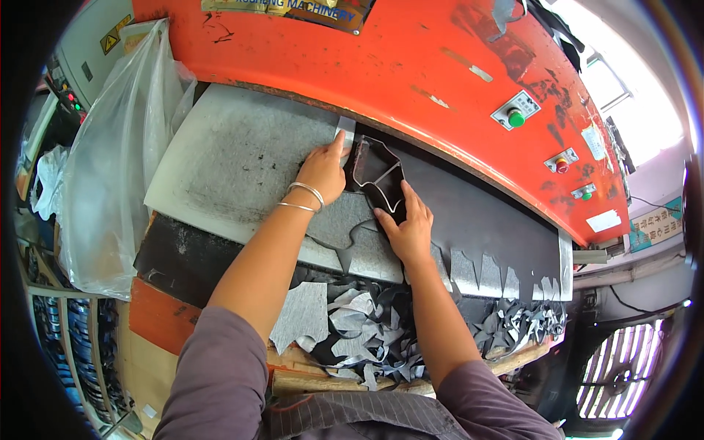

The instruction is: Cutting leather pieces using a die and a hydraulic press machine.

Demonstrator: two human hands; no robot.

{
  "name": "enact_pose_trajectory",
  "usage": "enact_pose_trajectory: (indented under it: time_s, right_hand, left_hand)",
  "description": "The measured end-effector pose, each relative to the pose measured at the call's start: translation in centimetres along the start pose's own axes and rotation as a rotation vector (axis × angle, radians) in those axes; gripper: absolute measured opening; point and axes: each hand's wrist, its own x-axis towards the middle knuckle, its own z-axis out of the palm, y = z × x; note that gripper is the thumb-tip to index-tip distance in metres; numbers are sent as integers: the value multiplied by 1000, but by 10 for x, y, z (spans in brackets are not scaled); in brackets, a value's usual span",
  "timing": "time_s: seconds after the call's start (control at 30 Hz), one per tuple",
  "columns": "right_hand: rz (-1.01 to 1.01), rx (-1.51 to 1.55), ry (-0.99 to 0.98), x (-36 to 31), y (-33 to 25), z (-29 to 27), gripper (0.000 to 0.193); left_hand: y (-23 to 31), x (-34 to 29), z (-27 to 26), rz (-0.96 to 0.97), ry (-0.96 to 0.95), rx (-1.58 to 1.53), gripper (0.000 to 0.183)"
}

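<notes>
A dark metal cutting die (398,176) with a crossbar and thin bright edges stands on the bed of a red machine. My right hand (411,226) grips its near right corner between thumb and fingers. Beside its left wall is my left hand (325,173), index finger stretched out over a light strip (345,126); its other fingers are partly hidden. Dark sheet material (469,209) spreads to the right of the die, its near edge cut into jagged points. Under both hands lies a worn pale cutting board (227,158).
The red machine beam (411,81) spans the far side, with a green button (516,118) and a red button (562,166). Cut scraps (367,323) heap along the near edge. Left stand a clear plastic bag (110,183) and a rack (70,345); a fan (620,378) is at right.
</notes>
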Motion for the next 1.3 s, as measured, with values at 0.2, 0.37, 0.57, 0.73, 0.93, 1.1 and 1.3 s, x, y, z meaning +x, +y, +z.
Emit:
enact_pose_trajectory:
  time_s: [0.2, 0.37, 0.57, 0.73, 0.93, 1.1, 1.3]
  right_hand:
    - [15, -32, -12, 0, 1, -1, 74]
    - [34, 8, -56, 4, 0, -3, 78]
    - [-68, 37, 12, 8, 11, -1, 79]
    - [-36, 11, -11, 10, 5, -16, 80]
    - [-47, 174, -15, -10, 24, -67, 87]
    - [26, 389, 382, -66, 128, -172, 76]
    - [218, 367, 1170, 7, 278, -352, 65]
  left_hand:
    - [8, 0, -7, -33, -27, 24, 63]
    - [6, 1, -8, -42, 1, 33, 58]
    - [11, 6, -10, -63, -15, -38, 53]
    - [24, 7, -15, -68, 5, 6, 52]
    - [47, -14, -24, -119, 89, -83, 48]
    - [122, -53, -6, -195, 194, -268, 23]
    - [316, 7, 47, 319, 37, -361, 21]
